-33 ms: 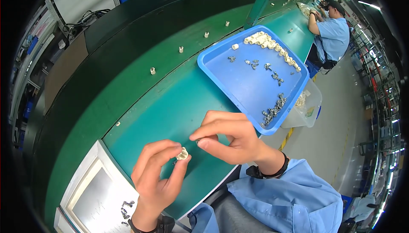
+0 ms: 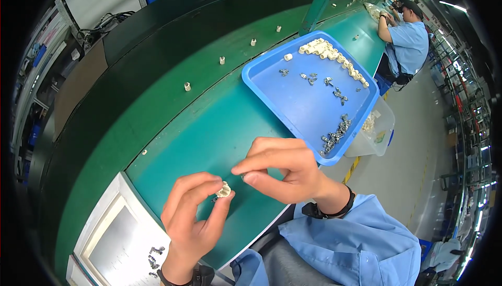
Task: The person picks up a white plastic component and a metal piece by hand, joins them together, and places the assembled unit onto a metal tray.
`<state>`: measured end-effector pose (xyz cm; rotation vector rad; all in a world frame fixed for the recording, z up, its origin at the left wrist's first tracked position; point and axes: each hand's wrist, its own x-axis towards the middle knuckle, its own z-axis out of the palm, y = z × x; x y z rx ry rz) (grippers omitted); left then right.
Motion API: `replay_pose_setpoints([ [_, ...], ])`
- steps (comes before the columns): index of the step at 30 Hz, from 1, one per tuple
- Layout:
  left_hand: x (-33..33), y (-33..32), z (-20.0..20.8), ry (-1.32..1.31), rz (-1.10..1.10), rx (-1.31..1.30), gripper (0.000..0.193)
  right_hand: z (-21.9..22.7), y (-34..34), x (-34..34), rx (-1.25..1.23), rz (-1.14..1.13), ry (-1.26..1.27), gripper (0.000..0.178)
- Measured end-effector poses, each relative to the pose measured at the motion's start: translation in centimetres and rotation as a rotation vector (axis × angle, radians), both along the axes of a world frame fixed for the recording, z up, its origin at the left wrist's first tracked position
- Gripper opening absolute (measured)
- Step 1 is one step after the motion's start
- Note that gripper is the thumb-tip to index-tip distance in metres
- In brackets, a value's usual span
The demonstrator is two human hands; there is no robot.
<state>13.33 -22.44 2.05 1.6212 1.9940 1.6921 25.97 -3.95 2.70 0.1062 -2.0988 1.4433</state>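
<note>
Cream ribbed plastic fitting (image 2: 224,189) pinched in left hand (image 2: 191,218), right hand (image 2: 285,168) just beside it pinching a tiny metal piece (image 2: 243,176), blue plastic tray (image 2: 293,111) beyond.

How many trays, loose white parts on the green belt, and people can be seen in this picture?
Blue tray: 1
White tray: 1
Loose white parts on the belt: at least 5
People: 2, the wearer and a co-worker
Total: at least 9
</note>
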Motion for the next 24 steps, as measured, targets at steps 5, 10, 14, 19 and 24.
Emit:
replay_pose_setpoints([
  [5,0.3,-0.3,0.1,-0.02,0.002,0.017,0.033,1.5,-0.2,-0.4,0.221,-0.038,0.187,0.027],
  [10,0.9,-0.4,0.3,0.075,0.075,0.036,0.033,2.0,-0.4,-0.1,0.422,-0.019,0.288,0.032],
  [14,1.3,-0.5,0.3,0.157,0.109,0.056,0.036,1.8,-0.9,0.2,0.396,-0.011,0.298,0.034],
  [19,1.5,-0.4,0.5,0.216,0.112,0.066,0.039,1.4,-1.1,0.0,0.4,-0.03,0.333,0.034],
  [24,1.5,-0.3,0.6,0.297,0.141,0.079,0.044,1.3,-1.4,-0.1,0.409,-0.06,0.338,0.033],
])
